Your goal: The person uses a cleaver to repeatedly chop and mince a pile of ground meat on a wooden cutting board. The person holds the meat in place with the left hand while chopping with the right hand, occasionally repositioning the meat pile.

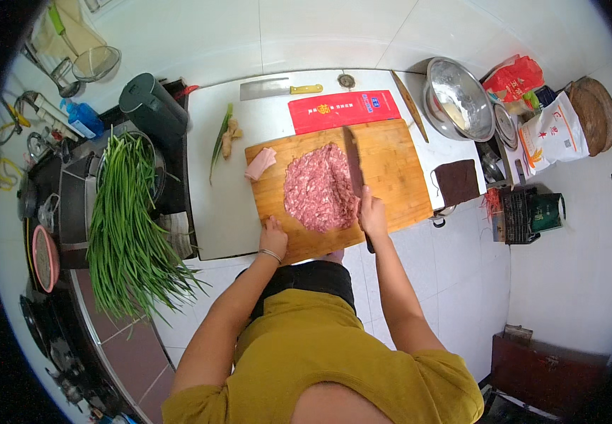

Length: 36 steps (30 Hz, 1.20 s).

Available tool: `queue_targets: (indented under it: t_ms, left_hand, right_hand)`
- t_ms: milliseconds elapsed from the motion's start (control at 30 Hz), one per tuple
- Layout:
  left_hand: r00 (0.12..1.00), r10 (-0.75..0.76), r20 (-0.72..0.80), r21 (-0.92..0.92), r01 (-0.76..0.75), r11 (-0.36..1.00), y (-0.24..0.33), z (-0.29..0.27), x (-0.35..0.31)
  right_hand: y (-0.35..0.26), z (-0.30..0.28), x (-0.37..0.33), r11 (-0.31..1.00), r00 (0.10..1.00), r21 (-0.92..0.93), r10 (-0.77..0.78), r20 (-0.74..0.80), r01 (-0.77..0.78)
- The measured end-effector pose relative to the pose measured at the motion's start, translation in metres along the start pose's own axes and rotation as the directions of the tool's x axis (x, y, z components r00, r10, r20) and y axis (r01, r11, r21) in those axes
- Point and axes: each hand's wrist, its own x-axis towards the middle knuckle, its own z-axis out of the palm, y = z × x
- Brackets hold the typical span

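Within the right hand (pixel 372 213), the knife handle (pixel 370 245) is partly hidden

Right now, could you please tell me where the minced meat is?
In the head view, the minced meat lies near the middle of the wooden cutting board, with the dark-handled knife held in the right hand along its right side.
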Motion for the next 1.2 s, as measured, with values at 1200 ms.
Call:
queue_targets:
  t_ms: [1200]
  left_hand:
    - [0.991, -0.008, -0.137, -0.058, 0.0, 0.998, -0.004, 0.011, 0.004]
  right_hand:
    - [-0.029, -0.007, 0.023, 0.989, 0.997, 0.142, -0.032, -0.069, 0.041]
